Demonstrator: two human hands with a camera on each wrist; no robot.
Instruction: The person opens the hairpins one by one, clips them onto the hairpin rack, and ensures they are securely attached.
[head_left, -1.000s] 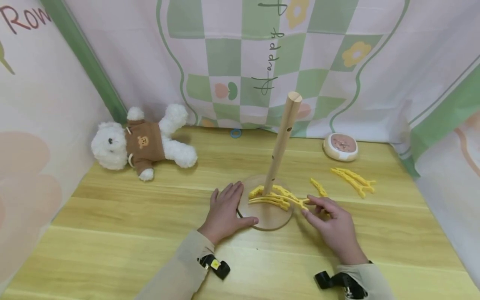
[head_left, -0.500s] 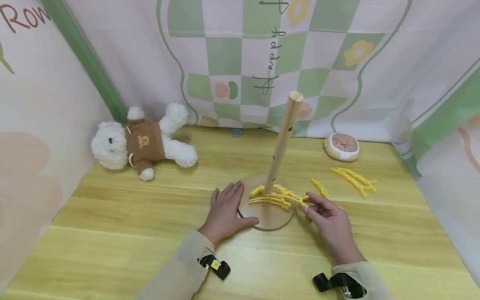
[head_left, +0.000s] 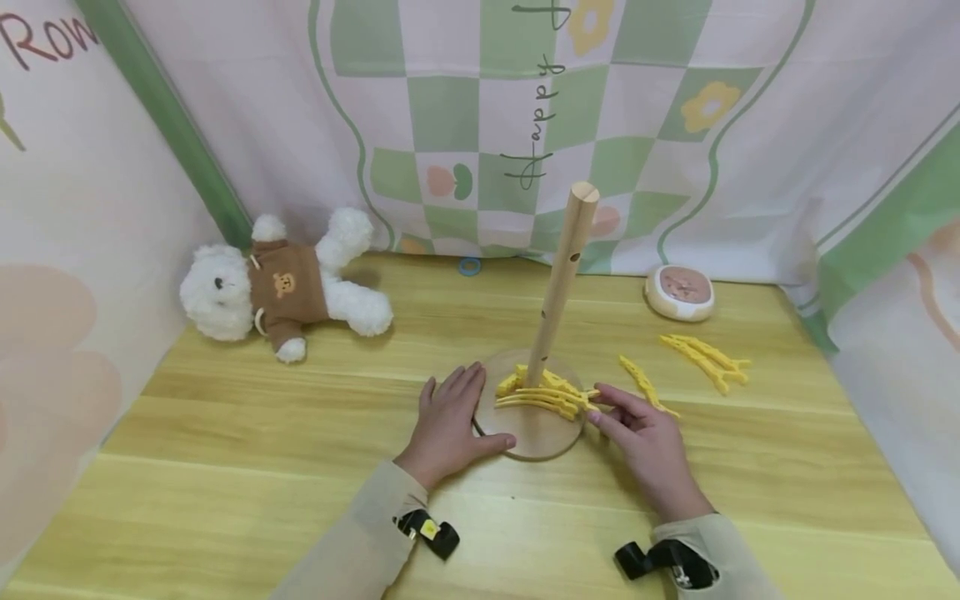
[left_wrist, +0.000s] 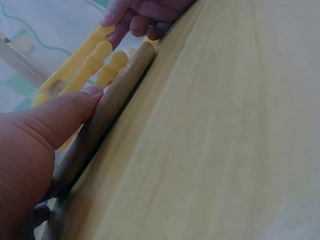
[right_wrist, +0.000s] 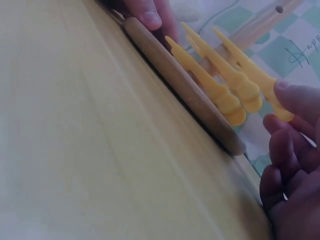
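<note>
A wooden rod with holes stands upright on a round wooden base. My left hand lies at the base's left rim, fingers straight and thumb over its top. Several curved yellow plastic pieces lie on the base around the rod's foot. My right hand pinches the forked end of another slim yellow piece between thumb and fingertips. In the right wrist view this piece sits just above two stacked ones, roughly parallel to them.
More yellow pieces lie on the table to the right, one single piece close behind my right hand. A white plush toy in a brown shirt lies at the left. At the back are a small round-cornered device and a blue ring.
My right hand has moved slightly left with the yellow piece, bringing it more over the stacked pieces on the base. My left hand stays in place.
</note>
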